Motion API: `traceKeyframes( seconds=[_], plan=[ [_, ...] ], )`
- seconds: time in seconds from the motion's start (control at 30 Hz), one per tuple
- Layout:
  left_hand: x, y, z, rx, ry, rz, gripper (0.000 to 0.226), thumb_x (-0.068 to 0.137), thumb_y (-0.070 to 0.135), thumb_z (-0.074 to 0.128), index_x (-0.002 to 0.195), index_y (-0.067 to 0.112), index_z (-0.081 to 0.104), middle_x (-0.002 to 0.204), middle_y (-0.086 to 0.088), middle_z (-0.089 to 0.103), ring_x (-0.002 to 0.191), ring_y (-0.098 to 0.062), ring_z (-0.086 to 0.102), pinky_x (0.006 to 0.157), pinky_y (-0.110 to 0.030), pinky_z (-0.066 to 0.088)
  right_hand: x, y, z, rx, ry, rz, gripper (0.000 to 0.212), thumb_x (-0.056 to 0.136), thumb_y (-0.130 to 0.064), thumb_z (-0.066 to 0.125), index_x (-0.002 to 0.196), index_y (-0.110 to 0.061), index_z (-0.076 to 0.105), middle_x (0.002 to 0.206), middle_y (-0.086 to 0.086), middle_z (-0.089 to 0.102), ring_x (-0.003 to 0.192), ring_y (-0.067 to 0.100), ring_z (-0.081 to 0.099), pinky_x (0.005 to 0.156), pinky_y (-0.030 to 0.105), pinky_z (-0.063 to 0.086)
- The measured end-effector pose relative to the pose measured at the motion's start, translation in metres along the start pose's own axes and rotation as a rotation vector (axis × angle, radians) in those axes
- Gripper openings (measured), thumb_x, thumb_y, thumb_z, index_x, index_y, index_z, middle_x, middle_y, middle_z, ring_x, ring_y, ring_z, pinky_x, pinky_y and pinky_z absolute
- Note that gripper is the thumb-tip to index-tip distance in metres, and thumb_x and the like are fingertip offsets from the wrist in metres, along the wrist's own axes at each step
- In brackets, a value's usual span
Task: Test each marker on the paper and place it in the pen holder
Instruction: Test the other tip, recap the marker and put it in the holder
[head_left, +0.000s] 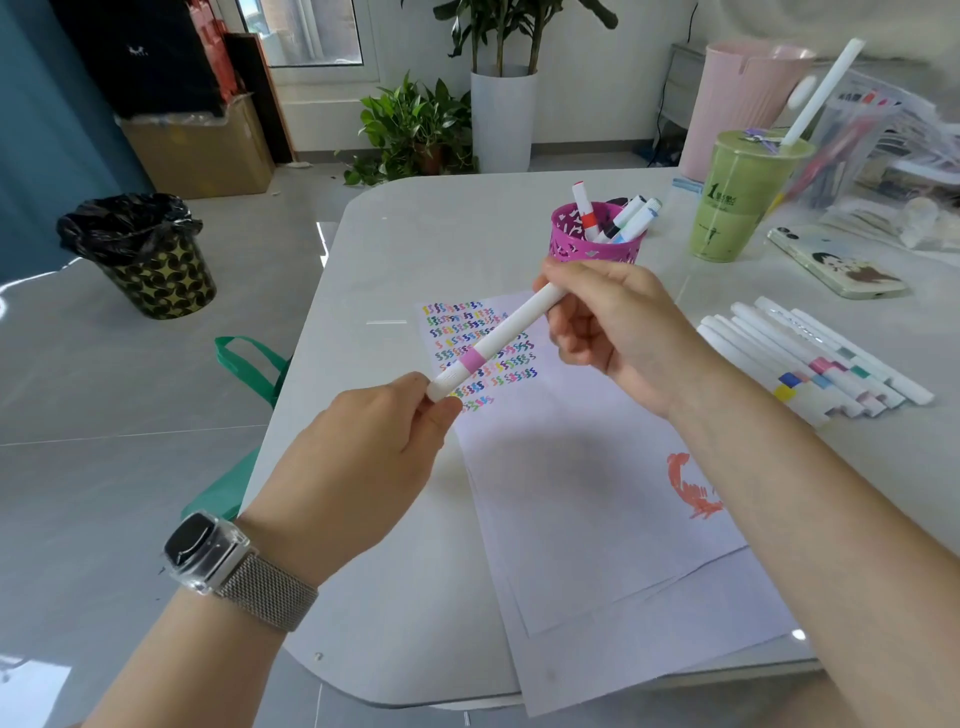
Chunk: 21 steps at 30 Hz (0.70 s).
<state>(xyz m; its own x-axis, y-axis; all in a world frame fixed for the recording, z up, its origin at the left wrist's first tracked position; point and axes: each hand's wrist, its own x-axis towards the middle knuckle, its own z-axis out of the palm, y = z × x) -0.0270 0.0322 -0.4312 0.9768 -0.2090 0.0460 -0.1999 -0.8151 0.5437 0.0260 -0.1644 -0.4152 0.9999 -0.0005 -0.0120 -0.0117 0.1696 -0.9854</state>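
I hold a white marker (498, 338) with a pink band above the paper (587, 499). My left hand (374, 447) pinches its capped end. My right hand (618, 327) grips the barrel's far end. The cap is still on. The paper carries rows of coloured squiggles near its far left corner and an orange scribble on the right. Behind my right hand stands the purple pen holder (571, 244) with several markers in it. A row of white markers (810, 358) with coloured bands lies on the table at the right.
A green drink cup (737, 208) with a straw, a phone (836, 265) and a clear bag of pens (872, 145) sit at the back right. A pink bin (743, 98) stands behind them. The table's left edge drops to the floor, with a green bag (249, 364) there.
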Motion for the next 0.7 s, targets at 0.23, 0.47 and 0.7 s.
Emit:
traceKeyframes(
  seconds=[0.23, 0.47, 0.7],
  plan=[
    [0.002, -0.003, 0.001, 0.023, 0.09, -0.007, 0.017, 0.089, 0.04, 0.047, 0.087, 0.026, 0.056, 0.086, 0.015, 0.064, 0.066, -0.011, 0.06, 0.067, -0.034, 0.05, 0.013, -0.019, -0.03, 0.168, 0.216, -0.387, 0.018, 0.1, -0.019, 0.047, 0.096, -0.014, 0.064, 0.067, -0.002, 0.067, 0.056, 0.01, 0.055, 0.056, 0.024, 0.047],
    [0.004, -0.006, 0.003, 0.047, 0.121, -0.025, 0.016, 0.088, 0.037, 0.048, 0.097, 0.025, 0.054, 0.09, 0.017, 0.064, 0.068, -0.012, 0.059, 0.074, -0.034, 0.049, 0.016, -0.014, -0.043, -0.02, 0.414, -0.495, 0.005, 0.093, -0.022, 0.061, 0.094, -0.018, 0.064, 0.071, 0.0, 0.069, 0.056, 0.012, 0.054, 0.057, 0.025, 0.047],
    [0.005, -0.005, 0.005, 0.072, 0.112, -0.036, 0.017, 0.088, 0.036, 0.048, 0.099, 0.025, 0.054, 0.094, 0.017, 0.064, 0.072, -0.012, 0.061, 0.076, -0.033, 0.049, 0.019, -0.01, -0.033, -0.047, 0.284, -0.34, 0.017, 0.096, -0.025, 0.056, 0.106, -0.014, 0.063, 0.092, 0.001, 0.074, 0.066, 0.012, 0.063, 0.059, 0.025, 0.052]
  ],
)
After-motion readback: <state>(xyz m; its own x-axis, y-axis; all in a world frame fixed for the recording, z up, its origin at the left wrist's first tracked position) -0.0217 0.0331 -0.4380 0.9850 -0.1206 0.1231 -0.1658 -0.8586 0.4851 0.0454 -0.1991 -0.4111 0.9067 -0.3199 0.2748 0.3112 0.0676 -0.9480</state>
